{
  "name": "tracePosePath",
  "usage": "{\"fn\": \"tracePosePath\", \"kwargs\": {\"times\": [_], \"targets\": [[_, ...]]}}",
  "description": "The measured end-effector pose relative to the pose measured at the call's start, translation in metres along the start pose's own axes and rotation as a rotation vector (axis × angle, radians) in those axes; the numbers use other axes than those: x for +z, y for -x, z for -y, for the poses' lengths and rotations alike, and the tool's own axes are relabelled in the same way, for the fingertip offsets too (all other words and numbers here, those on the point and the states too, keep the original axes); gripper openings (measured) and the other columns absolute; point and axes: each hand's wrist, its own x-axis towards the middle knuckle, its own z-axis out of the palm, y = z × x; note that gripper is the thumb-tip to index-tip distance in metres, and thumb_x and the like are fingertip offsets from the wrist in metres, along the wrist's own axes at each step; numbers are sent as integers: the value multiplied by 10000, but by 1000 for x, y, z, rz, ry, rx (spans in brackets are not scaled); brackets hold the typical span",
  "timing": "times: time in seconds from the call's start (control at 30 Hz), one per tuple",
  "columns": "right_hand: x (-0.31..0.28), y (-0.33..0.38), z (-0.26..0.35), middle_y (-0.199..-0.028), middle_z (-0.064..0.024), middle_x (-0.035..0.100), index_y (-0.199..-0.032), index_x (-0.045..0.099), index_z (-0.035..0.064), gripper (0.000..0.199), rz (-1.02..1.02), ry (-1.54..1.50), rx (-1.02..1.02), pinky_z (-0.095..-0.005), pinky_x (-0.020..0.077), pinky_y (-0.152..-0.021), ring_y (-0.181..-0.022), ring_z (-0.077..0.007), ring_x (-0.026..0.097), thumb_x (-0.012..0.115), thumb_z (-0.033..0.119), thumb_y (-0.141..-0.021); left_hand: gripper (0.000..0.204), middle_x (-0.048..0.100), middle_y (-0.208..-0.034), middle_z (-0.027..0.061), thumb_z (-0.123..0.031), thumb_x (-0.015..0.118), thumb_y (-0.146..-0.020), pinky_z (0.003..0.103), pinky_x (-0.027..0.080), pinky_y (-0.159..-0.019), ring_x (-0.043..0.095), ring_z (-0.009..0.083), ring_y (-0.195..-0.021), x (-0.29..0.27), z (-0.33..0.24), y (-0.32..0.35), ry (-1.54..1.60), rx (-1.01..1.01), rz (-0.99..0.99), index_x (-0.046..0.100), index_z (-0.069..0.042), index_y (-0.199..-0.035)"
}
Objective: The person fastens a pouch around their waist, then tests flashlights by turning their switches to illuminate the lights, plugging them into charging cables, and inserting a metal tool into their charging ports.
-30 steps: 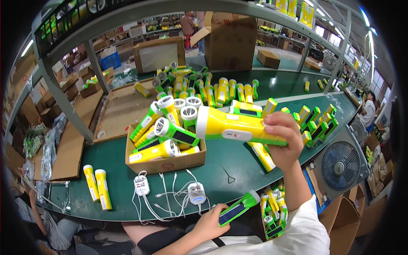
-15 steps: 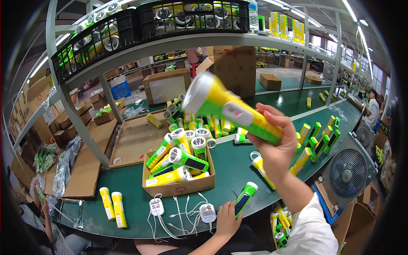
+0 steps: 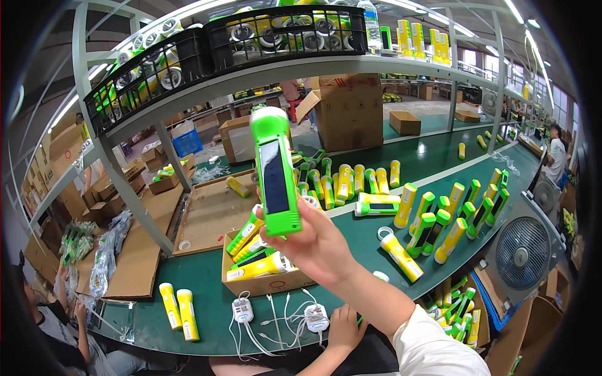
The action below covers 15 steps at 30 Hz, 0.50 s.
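My right hand (image 3: 320, 244) is raised in front of me and grips a green and yellow flashlight (image 3: 276, 175) by its lower end. The flashlight stands nearly upright, its dark panel facing me. My left hand (image 3: 343, 327) lies low at the near edge of the green table (image 3: 207, 294), beside two white chargers (image 3: 316, 316) with cables. My right forearm crosses over it, so I cannot make out whether it holds anything. Under the raised flashlight sits an open cardboard box (image 3: 263, 285) with several flashlights lying in it.
Several flashlights stand and lie on the table to the right (image 3: 451, 213), and two yellow ones (image 3: 179, 310) lie at the near left. A fan (image 3: 523, 250) stands at the right. Black crates (image 3: 282, 31) fill the overhead shelf. Other people sit at lower left (image 3: 56, 326) and far right (image 3: 555, 156).
My right hand has lifted the flashlight from level to nearly upright and turned it, so its green panel side faces me. My left hand has slipped under the right forearm.
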Motion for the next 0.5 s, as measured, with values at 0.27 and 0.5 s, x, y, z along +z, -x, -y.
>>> {"fn": "tracePosePath", "kwargs": {"times": [0.27,0.5], "targets": [[35,-32,-21,-1174,-102,492,-1325,231,66,674,19,490,-546,-394,431,-988,-1157,-202,518,677,12,-823,460,493,-1105,184,-192,680,-749,434,451,-776,527,360,-927,7,0,6,-9,44,-162,478,-6,-1118],[58,-32,-22,-1106,-70,525,-1258,336,64,569,215,616,-630,-362,469,-944,-1073,-204,570,675,-28,-811,429,482,-1090,186,-131,664,-753,435,461,-802,523,372,-958,2,-2,6,-36,83,-177,476,-30,-1125]]}}
